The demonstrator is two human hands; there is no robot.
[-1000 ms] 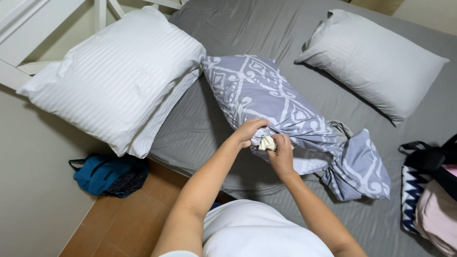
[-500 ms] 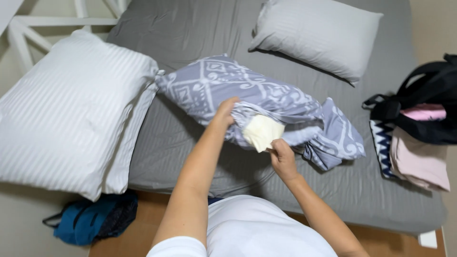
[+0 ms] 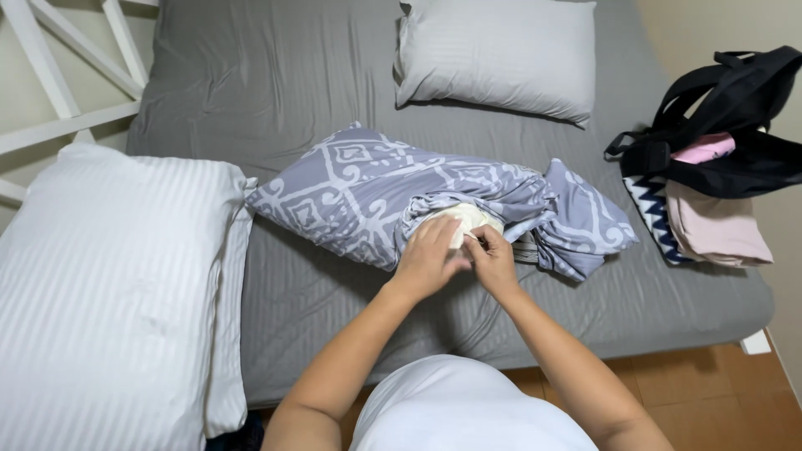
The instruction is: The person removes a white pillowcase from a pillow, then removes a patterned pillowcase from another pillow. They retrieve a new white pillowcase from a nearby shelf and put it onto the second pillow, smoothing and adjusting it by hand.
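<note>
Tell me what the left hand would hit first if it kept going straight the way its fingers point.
Probably the cream pillow insert right at the left hand's fingertips, showing through the patterned pillowcase; it looks already in contact, though depth is unclear.

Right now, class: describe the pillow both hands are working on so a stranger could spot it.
On the grey bed, find the middle pillow, between two white pillows. It alone wears a grey-blue pillowcase with white geometric patterning, bunched open at one end where cream filling shows.

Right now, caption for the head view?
Both hands, left hand and right hand, grip a cream pillow inside a patterned pillowcase.
</note>
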